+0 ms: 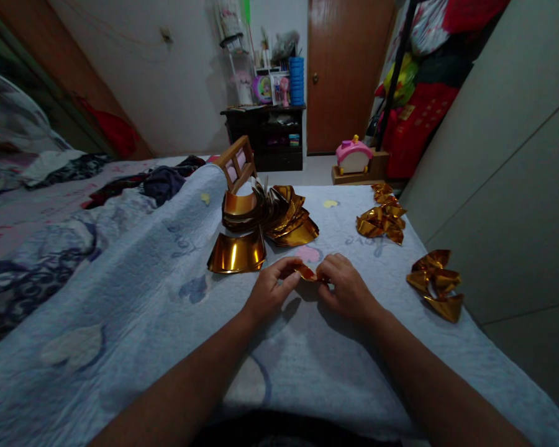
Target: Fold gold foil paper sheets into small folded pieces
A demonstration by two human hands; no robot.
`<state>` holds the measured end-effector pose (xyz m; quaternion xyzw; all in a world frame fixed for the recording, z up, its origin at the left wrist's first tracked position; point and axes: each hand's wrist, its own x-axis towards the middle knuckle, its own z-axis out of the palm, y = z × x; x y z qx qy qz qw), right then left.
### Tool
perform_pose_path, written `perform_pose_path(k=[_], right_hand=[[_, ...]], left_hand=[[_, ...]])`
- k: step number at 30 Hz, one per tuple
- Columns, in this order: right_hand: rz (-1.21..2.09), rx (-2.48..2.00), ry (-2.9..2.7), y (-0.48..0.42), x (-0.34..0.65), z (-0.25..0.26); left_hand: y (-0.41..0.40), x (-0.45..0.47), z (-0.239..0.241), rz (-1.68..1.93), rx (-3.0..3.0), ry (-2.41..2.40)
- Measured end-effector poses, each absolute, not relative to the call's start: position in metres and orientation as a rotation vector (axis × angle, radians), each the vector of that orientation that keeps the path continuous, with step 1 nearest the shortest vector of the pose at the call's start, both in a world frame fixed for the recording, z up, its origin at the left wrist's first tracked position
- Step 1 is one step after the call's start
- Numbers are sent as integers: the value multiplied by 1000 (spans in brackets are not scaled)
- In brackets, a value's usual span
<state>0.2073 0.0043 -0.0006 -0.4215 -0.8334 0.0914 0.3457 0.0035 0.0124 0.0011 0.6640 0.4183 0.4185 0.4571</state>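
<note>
Both of my hands meet over a pale blue quilt [168, 323]. My left hand [271, 290] and my right hand [345, 287] pinch a small folded piece of gold foil paper [306, 272] between their fingertips. Just beyond the hands lies a curved gold foil sheet [237, 252], and behind it a stack of curved gold sheets [272, 214]. Folded gold pieces lie in a pile [382, 214] at the far right, and more folded gold pieces [436, 282] sit near the right edge.
A small wooden rack [236, 162] stands behind the stack. Clothes and bedding [74, 186] lie at the left. A grey cabinet wall [507, 186] runs along the right. A dark shelf [265, 133], a wooden door [345, 74] and a pink toy [354, 155] are at the back.
</note>
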Motion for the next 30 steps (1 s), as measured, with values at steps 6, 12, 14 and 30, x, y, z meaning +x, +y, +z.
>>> perform_pose_path(k=[6,12,14,30], right_hand=[[209,-1077,-2268,-1,195,-1],[266,-1074,-2286,-3,196,4],[283,-1081,-2282,-3,199,4],[372,-1027,-2474,-6,199,9]], left_hand=[[13,12,-5,930,1190,810],[13,14,-1,984,1068,830],[14,13,0,1007,1026,847],[18,12,-2,910,1381,920]])
